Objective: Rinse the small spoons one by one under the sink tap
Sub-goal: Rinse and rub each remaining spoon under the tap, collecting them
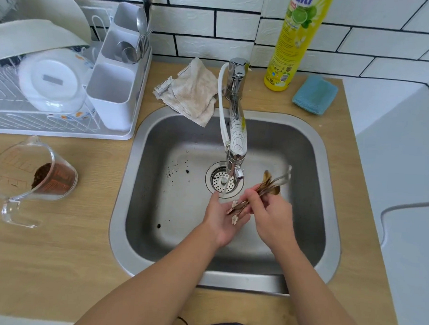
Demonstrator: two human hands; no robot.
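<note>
Over the steel sink (316,152), both of my hands work just right of the drain (223,181), with open basin floor stretching toward 9 o'clock and 6 o'clock; the front rim lies under my forearms. The tap (237,138) reaches out from 12 o'clock, and a thin stream falls from its nozzle onto the strainer, just at my left fingertips.

My left hand (221,218) lies palm up, fingers relaxed and spread, cradling the flower-tipped handle ends of the small spoons (261,191). My right hand (272,215) pinches the bundle at mid-handle, thumb and fingers curled narrowly round it; the bowls fan out toward 1 o'clock, above the basin and beside the stream, not under it.

At 9 o'clock on the wooden counter (80,242) a clear measuring jug (31,177) lies tipped, with dark brown grounds inside. At 11 o'clock a white dish rack (61,127) carries plates, and its cutlery caddy (115,92) holds several steel spoons. A beige cloth (194,91) overlaps the sink's back rim; a yellow detergent bottle (291,47) and a blue sponge (315,94) stand at 1 o'clock.
</note>
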